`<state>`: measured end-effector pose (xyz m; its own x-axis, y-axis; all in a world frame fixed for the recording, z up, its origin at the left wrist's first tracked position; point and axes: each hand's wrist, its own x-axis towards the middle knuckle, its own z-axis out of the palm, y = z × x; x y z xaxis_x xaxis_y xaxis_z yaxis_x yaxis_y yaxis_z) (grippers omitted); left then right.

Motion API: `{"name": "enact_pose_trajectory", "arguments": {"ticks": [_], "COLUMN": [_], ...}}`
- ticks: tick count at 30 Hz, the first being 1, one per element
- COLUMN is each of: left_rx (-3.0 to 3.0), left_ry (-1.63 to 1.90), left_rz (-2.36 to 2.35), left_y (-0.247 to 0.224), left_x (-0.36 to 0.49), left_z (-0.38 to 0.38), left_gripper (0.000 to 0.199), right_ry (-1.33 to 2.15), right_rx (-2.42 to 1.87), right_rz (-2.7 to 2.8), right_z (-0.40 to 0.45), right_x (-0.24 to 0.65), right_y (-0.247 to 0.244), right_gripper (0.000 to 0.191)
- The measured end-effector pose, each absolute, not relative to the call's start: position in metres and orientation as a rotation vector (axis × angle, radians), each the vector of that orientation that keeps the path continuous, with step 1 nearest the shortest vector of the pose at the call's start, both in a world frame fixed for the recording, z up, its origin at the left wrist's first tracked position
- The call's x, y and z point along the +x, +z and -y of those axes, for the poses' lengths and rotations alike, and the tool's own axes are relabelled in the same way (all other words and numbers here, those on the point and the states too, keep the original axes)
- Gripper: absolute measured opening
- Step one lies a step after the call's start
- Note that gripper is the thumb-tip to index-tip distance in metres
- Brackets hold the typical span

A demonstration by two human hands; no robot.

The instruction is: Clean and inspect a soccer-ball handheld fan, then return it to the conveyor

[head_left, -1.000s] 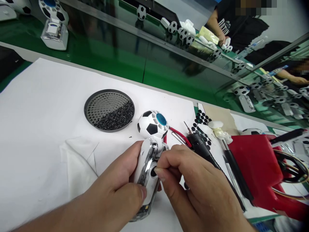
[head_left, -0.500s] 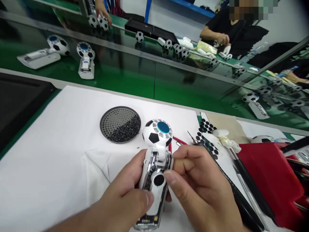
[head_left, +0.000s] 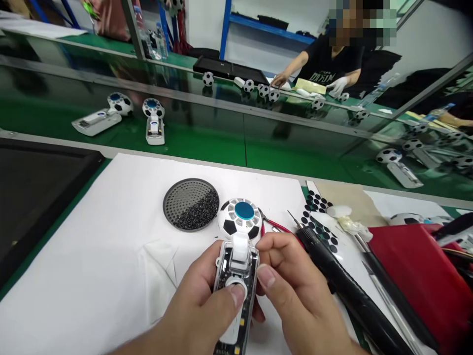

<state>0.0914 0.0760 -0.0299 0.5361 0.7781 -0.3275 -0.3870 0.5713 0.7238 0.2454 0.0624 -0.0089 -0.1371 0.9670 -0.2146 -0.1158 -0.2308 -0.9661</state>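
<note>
A handheld device with a soccer-ball head (head_left: 241, 219) and a clear-cased handle (head_left: 248, 301) stands out at the lower middle. My left hand (head_left: 210, 301) is wrapped round the handle, its thumb pressing on the round spot of the white inner part. At the handle's right edge, my right hand (head_left: 295, 286) has its fingers curled and its thumb beside the case; whether it pinches something small is hidden. Behind and left of the ball head lies a round dark tray (head_left: 190, 204), partly filled with small black pieces.
An electric screwdriver (head_left: 347, 281), red-handled pliers (head_left: 275, 226), black round stickers (head_left: 321, 222), tweezers (head_left: 391, 301) and a red case (head_left: 421, 276) lie at right. A black tray (head_left: 40, 197) sits left. More ball-headed devices (head_left: 154, 121) stand on the green ledge. A person (head_left: 325, 64) works across.
My left thumb has moved up over the round black spot on the handle. The view has shifted, and the person across has moved their hands apart.
</note>
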Motion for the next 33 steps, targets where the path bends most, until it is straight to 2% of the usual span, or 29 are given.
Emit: {"name": "enact_pose_trajectory", "arguments": {"ticks": [11,18,24,26,30,33], "left_rx": [0.680,0.615,0.807,0.852,0.862,0.883], "left_ry": [0.694,0.757,0.512,0.445,0.375,0.337], "left_rz": [-0.751,-0.702,-0.456,-0.444,-0.468,-0.538], "left_y": [-0.022,-0.027,-0.027,-0.025,-0.023,-0.022], "left_x": [0.088,0.091,0.086,0.085,0.086,0.087], "left_z": [-0.077,-0.078,-0.085,-0.088,-0.091,-0.090], "left_gripper": [0.040,0.036,0.035,0.038,0.052,0.060], "right_ry": [1.591,1.457,1.746,1.613,1.136,0.926], "right_rx": [-1.127,-1.265,-1.146,-1.151,-1.162,-1.148], "right_rz": [1.017,0.936,0.789,0.877,1.209,1.365], "right_z": [-0.064,-0.078,-0.090,-0.088,-0.082,-0.083], "right_x": [0.242,0.242,0.251,0.257,0.268,0.271], "right_y": [-0.018,-0.013,-0.007,-0.004,-0.004,-0.008], "right_gripper": [0.016,0.031,0.044,0.047,0.060,0.056]}}
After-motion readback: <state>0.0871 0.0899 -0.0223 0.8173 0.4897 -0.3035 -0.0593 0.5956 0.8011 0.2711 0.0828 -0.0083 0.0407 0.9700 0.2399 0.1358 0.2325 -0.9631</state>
